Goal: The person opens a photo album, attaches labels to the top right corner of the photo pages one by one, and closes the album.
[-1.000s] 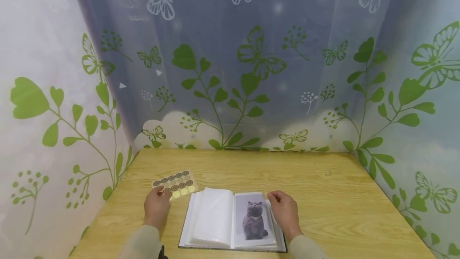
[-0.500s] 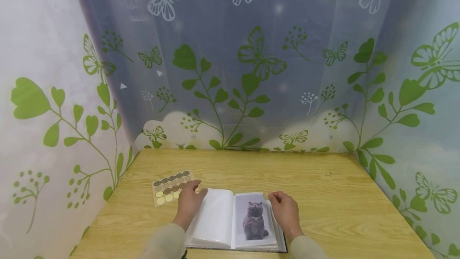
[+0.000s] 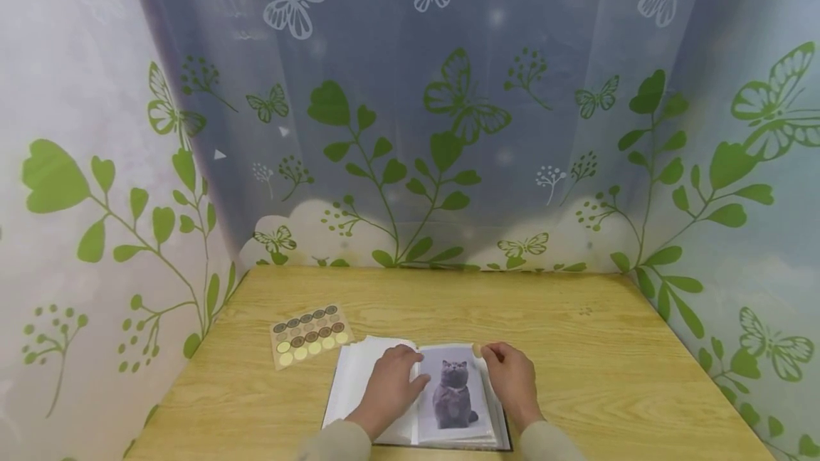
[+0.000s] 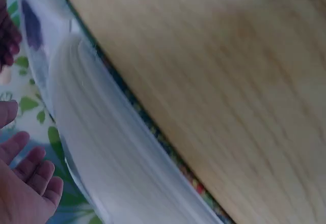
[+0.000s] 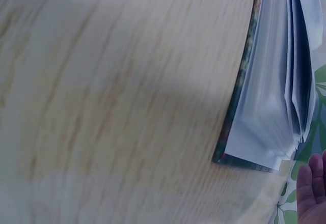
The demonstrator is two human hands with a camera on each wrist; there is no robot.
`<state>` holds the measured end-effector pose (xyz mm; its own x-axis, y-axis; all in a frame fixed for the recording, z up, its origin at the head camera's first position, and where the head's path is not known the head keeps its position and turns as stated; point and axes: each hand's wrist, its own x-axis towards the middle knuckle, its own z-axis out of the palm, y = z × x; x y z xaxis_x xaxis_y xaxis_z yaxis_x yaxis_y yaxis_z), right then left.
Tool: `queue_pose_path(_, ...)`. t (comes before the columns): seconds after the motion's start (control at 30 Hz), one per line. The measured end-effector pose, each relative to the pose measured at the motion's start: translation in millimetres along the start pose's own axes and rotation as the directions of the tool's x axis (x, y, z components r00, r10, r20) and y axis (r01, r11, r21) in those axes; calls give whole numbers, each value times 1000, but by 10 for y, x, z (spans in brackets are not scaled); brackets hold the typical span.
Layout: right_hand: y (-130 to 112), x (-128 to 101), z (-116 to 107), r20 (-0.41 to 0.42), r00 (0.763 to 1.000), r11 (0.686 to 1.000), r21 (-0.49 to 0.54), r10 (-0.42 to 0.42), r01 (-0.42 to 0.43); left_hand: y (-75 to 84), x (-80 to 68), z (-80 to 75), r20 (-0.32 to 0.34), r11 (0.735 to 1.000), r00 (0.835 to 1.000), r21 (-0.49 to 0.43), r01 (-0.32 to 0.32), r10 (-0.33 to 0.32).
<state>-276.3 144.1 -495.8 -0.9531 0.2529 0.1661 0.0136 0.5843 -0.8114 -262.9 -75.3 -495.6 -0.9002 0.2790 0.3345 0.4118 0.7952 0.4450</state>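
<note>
A photo album [image 3: 346, 386] lies spread on the table, and its right page shows a photo of a grey cat [image 3: 453, 397]. My left hand [image 3: 391, 386] is over the left page with relaxed fingers, its fingertips near the photo's left edge. At the photo's upper right corner, my right hand [image 3: 514, 379] pinches a small tan round sticker [image 3: 477, 351]. The left wrist view shows the album's fanned plastic pages [image 4: 102, 122] and my loosely spread left fingers [image 4: 41, 175]. In the right wrist view, the album's corner and part of my right hand appear.
A sheet of round stickers [image 3: 312, 335] lies on the wooden table [image 3: 608, 361], left of and beyond the album. Behind the table and along both sides hangs a cloth [image 3: 397, 162] printed with leaves and butterflies.
My left hand has moved right, from the sticker sheet across to the middle of the album. The right hand has stayed at the photo's upper right corner.
</note>
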Motion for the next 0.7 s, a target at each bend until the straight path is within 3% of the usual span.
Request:
queue_pose_path(0.1, 16, 13, -1, 1, 1000, 1000, 14, 10, -10, 70, -58, 75, 42, 992, 998, 109, -57, 52)
queue_pose_path(0.3, 32, 60, -1, 16, 999, 999, 16, 28, -28, 123, -163, 153, 152, 961, 987, 263, -86, 47)
queue_pose_path(0.43, 26, 98, -16, 15, 1000, 1000, -9, -2, 2, 124, -220, 171, 186, 952, 981, 287, -107, 55)
queue_pose_path(0.7, 21, 170, -69, 43, 997, 997, -49, -65, 67, 122, -282, 188, 216, 962, 975, 248, -113, 59)
